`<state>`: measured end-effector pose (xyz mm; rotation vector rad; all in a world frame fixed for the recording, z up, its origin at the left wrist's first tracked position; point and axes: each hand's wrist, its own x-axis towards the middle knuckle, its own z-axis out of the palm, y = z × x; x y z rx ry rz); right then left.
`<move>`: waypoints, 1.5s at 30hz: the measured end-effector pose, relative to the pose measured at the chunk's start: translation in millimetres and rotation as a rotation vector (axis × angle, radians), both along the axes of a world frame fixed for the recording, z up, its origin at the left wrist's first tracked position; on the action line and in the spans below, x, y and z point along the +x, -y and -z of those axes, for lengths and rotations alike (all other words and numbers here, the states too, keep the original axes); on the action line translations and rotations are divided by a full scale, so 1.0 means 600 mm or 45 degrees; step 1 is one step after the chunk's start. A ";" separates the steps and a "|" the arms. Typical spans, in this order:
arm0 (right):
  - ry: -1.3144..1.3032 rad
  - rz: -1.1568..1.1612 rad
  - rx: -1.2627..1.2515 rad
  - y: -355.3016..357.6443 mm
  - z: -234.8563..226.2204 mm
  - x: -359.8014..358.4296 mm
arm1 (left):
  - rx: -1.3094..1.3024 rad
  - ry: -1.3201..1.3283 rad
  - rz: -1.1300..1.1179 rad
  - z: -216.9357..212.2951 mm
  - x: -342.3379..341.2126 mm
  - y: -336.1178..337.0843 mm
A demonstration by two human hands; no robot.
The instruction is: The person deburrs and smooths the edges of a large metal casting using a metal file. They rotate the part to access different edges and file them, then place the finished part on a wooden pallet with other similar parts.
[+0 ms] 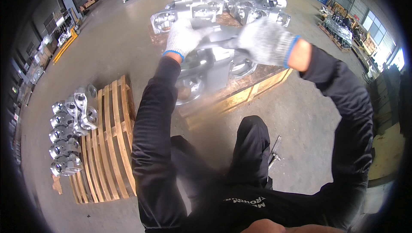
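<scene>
A silvery machined metal casting point(210, 72) with round bores stands at the near edge of a wooden crate-like stand point(257, 84). Above it, my right hand point(266, 42), in a grey-white knit glove with a blue cuff, is closed around the dark end of a slim bar-like tool point(229, 43). Motion blurs that tool, and its exact kind does not show. My left hand point(183, 38), gloved the same way, is at the casting's upper left, its thumb stretched toward the tool. The rest of its fingers are hidden or smeared, so its hold is unclear.
More silvery castings point(257, 1) crowd the stand's far side. At left on the floor lies a slatted wooden pallet point(107, 147), castings point(64, 147) lined along its outer edge. Hand tools point(274, 153) lie beside my leg. A yellow pallet jack point(66, 44) stands farther off.
</scene>
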<state>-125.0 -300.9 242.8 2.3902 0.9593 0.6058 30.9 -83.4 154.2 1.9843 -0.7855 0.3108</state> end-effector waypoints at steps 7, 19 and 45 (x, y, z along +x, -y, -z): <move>-0.113 -0.322 0.125 -0.002 0.027 -0.009 | -0.038 0.201 -0.146 0.000 -0.003 -0.018; 0.153 -0.063 -0.039 0.032 -0.005 0.069 | 0.087 -0.037 -0.596 0.161 -0.082 -0.196; -0.412 0.515 -0.080 -0.084 -0.094 0.108 | 0.096 0.093 -0.530 0.299 -0.095 -0.183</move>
